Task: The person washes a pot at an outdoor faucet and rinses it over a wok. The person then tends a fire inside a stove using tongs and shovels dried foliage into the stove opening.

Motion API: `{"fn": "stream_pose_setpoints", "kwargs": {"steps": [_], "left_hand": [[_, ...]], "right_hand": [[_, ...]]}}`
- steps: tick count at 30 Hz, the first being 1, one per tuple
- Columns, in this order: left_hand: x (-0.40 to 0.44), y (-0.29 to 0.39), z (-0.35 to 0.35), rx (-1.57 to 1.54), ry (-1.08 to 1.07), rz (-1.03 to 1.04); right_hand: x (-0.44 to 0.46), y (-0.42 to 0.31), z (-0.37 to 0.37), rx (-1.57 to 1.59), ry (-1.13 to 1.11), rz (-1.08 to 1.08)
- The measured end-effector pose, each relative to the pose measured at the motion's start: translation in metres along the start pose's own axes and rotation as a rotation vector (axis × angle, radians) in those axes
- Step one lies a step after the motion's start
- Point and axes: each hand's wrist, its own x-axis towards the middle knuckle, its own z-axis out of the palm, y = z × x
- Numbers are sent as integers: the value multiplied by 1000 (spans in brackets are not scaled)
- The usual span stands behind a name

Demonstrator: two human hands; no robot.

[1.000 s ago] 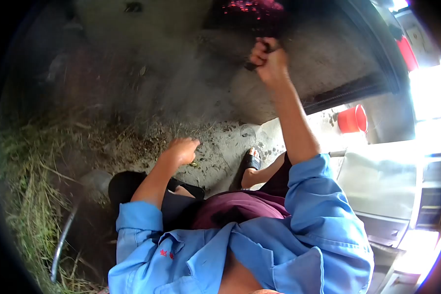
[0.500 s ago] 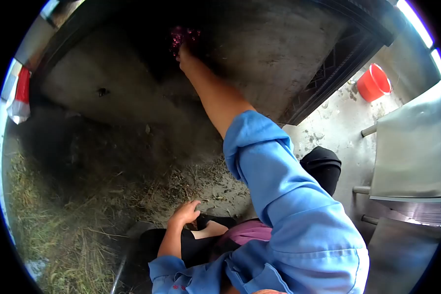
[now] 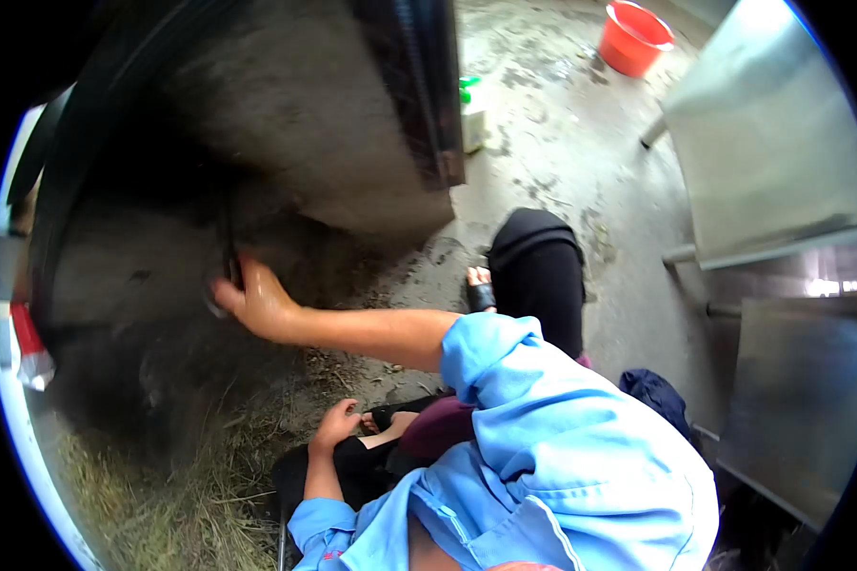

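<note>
My right hand [image 3: 259, 303] is in front of the dark, soot-stained stove wall [image 3: 343, 114], slightly blurred. Its fingers are closed around a thin dark rod [image 3: 226, 228], which points up toward a black opening; the rod's far end is lost in shadow. Low in the view, my left hand [image 3: 335, 425] rests by my bent left leg. It holds nothing, and its fingers are loosely apart. Dry straw [image 3: 181, 485] lies on the floor to its left.
On the concrete floor a red bucket [image 3: 635, 40] stands at the far right. A bottle with a green top [image 3: 472, 114] is beside the stove's corner. Metal-topped furniture [image 3: 771, 133] lines the right side. A red and white packet [image 3: 30, 347] is at the left edge.
My right hand has come back from the dark opening, where reddish glowing spots showed around it, toward me. The view has swung right. My left hand stays by my leg.
</note>
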Motion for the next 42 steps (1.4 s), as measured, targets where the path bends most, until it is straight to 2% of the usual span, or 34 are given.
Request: {"fn": "stream_pose_setpoints", "kwargs": {"steps": [1,2,4,10,12,14,16,18,20,21,24,26,28,30,35,42], "left_hand": [[4,-16,7,-40,73,77],[3,-19,7,-30,54,79],[0,-24,9,-49,52,70],[-13,-17,15,65,97,72],[-20,-3,12,163,75,43],[-18,-10,14,101,92,56],[-20,-10,10,156,100,30],[-42,25,-8,407,163,-99],[-53,23,-25,545,247,-209],[-60,18,-35,560,286,-284],[-74,-8,-60,505,316,-566],[-76,-18,-68,406,223,-805],[-68,-21,-75,299,-62,-918],[-64,-39,-72,311,-104,-917],[-71,-19,-73,301,-137,-875],[-80,-1,-68,366,-28,-868]], "right_hand": [[-19,-9,-15,-82,-99,134],[-37,-13,-26,-28,-126,131],[-66,-18,-52,-137,-260,193],[-130,-48,-141,-257,-568,206],[-138,-66,-167,-254,-679,365],[-147,-57,-184,-205,-708,394],[-139,-56,-196,-131,-787,703],[-137,-46,-192,-113,-608,1006],[-130,-24,-188,-42,-552,1158],[-128,-12,-189,125,-525,1212],[-136,25,-181,170,-301,1258],[-140,23,-181,167,-255,1238],[-140,22,-183,152,-206,1209],[-137,25,-183,161,-222,1170],[-132,26,-178,191,-221,1161],[-132,31,-175,156,-170,1164]]}}
